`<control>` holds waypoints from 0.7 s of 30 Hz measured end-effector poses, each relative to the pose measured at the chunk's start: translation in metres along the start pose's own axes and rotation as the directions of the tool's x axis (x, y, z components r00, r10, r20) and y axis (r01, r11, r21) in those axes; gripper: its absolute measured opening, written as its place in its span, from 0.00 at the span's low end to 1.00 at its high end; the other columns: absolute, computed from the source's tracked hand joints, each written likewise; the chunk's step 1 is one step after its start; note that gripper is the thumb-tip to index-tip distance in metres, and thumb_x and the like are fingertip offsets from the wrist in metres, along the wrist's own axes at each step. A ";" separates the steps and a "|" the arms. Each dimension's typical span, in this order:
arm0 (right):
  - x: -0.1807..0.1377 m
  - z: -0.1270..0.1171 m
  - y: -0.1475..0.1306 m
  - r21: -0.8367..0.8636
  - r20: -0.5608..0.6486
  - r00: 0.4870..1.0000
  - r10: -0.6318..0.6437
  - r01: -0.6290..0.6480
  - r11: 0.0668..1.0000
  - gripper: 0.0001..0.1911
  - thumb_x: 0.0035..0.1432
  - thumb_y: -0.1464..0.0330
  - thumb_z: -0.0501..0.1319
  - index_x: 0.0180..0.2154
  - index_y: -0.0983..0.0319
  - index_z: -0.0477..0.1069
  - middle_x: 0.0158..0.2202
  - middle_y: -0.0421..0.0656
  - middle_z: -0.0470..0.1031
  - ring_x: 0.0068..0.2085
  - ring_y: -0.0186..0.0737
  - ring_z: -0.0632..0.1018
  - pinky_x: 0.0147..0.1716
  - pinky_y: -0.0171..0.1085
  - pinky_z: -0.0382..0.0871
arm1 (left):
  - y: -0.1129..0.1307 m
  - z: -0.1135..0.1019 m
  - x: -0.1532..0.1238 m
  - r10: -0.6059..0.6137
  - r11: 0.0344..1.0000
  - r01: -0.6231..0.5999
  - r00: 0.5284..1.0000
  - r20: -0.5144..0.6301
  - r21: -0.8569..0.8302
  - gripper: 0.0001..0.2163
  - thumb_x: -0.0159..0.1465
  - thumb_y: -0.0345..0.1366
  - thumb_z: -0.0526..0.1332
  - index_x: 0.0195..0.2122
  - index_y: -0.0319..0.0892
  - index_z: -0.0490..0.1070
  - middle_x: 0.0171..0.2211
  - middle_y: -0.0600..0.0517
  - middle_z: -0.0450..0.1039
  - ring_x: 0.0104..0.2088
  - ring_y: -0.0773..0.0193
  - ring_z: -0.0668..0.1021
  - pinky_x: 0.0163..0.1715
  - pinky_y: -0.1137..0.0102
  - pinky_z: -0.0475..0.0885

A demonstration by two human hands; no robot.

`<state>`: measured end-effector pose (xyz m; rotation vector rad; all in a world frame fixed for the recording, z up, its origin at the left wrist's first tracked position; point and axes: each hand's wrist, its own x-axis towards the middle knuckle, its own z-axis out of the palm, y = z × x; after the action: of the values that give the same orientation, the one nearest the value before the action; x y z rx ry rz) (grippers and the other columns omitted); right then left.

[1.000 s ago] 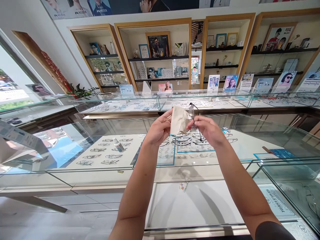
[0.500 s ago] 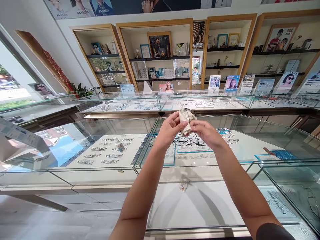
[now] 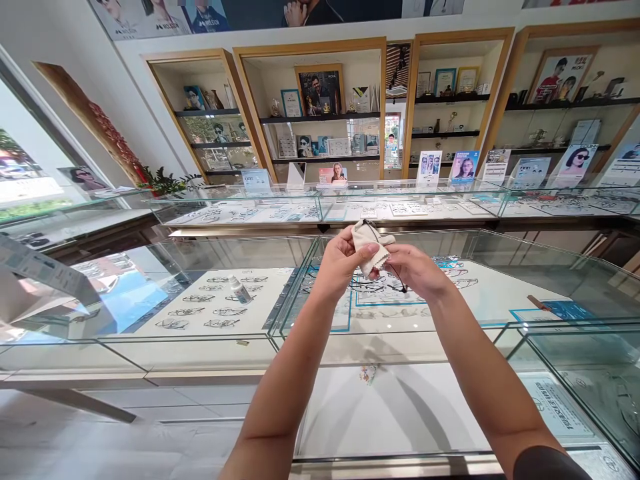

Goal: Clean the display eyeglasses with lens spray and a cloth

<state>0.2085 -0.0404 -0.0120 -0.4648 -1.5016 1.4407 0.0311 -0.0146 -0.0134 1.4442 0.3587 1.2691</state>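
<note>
My left hand (image 3: 340, 263) pinches a cream cleaning cloth (image 3: 369, 248) wrapped round part of a pair of thin dark-framed glasses (image 3: 395, 277). My right hand (image 3: 413, 267) grips the glasses from the right, its fingers closed; one temple arm hangs down below it. Both hands are raised above a glass display counter (image 3: 250, 333). The lenses are mostly hidden by the cloth and fingers.
Inside the counter lie rows of spectacle frames (image 3: 200, 310) and a small spray bottle (image 3: 240, 290). Another glass counter (image 3: 320, 203) runs behind, with cards standing on it. Wooden wall shelves (image 3: 320, 113) hold framed pictures. A second case (image 3: 590, 373) stands at the right.
The cloth, spread out flat a second ago, is now bunched round the glasses. My hands have come closer together and dropped slightly.
</note>
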 end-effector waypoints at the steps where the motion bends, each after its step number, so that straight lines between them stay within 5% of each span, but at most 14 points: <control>1: 0.000 0.001 0.001 -0.009 0.012 1.000 0.003 -0.003 1.000 0.09 0.58 0.63 0.68 0.32 0.61 0.82 0.33 0.45 0.82 0.38 0.44 0.80 0.48 0.45 0.72 | 0.000 0.002 0.000 0.010 1.000 -0.010 1.000 -0.010 0.003 0.19 0.61 0.45 0.77 0.42 0.41 0.71 0.27 0.54 0.78 0.19 0.67 0.76 0.18 0.71 0.75; 8: 0.000 0.004 0.002 -0.184 0.022 1.000 0.005 0.000 0.983 0.11 0.64 0.63 0.65 0.34 0.61 0.84 0.34 0.44 0.84 0.42 0.45 0.81 0.55 0.46 0.69 | -0.001 0.003 0.001 0.099 0.993 -0.093 0.992 -0.081 0.076 0.18 0.68 0.52 0.69 0.37 0.43 0.68 0.17 0.57 0.72 0.12 0.68 0.71 0.14 0.73 0.66; 15: -0.002 -0.006 -0.005 -0.210 0.001 0.999 -0.048 0.048 0.977 0.12 0.65 0.65 0.63 0.33 0.60 0.84 0.34 0.44 0.84 0.43 0.45 0.81 0.55 0.46 0.68 | 0.014 -0.017 0.001 -0.003 0.990 -0.011 0.995 0.102 0.138 0.19 0.65 0.50 0.73 0.41 0.38 0.74 0.28 0.50 0.79 0.26 0.65 0.80 0.30 0.70 0.77; 21: -0.003 -0.003 -0.004 -0.135 -0.010 1.000 -0.008 0.007 0.991 0.11 0.63 0.63 0.65 0.32 0.60 0.82 0.33 0.44 0.82 0.40 0.44 0.81 0.52 0.46 0.70 | 0.009 -0.003 -0.002 0.010 0.995 -0.016 0.998 0.062 0.095 0.19 0.62 0.46 0.76 0.40 0.42 0.68 0.26 0.53 0.78 0.22 0.64 0.78 0.23 0.70 0.74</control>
<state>0.2137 -0.0421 -0.0100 -0.5476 -1.5970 1.3342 0.0245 -0.0177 -0.0071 1.5658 0.3730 1.2291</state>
